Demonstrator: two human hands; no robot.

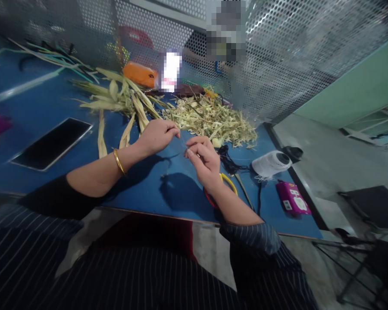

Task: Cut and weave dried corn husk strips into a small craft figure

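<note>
Thread (pixel 183 139) in pinch grip of left hand (pixel 159 136) and right hand (pixel 206 160), inside table edge (pixel 181 217).

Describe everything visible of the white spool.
The white spool sits on the blue table near its right edge, wound with thread, a dark round end facing right. Loose strands fringe its lower side; a thin thread trails left. The right hand does not touch it; whether it stands or lies is unclear.
</note>
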